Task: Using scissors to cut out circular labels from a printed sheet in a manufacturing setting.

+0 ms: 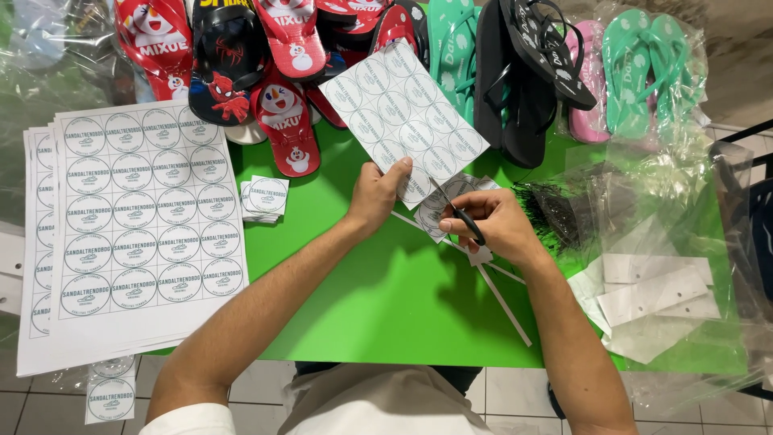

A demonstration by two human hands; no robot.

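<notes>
Left hand [374,193] pinches label sheet [403,113]; right hand [491,225] fingers grip scissors [460,216] mid-cut. Small cut pile [264,197] done, sheet stack [137,234] uncut on table [386,298].

The right hand [495,225] covers most of the scissors [465,219]; only the blades and one loop show. The top edge cuts off the sandals [515,72], the left edge the label stack [36,242].

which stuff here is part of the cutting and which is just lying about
In use: left hand, label sheet, right hand, scissors, cut strips, cut label squares.
Lying about: printed sheet stack, flip-flops, plastic bags, card tags.
</notes>
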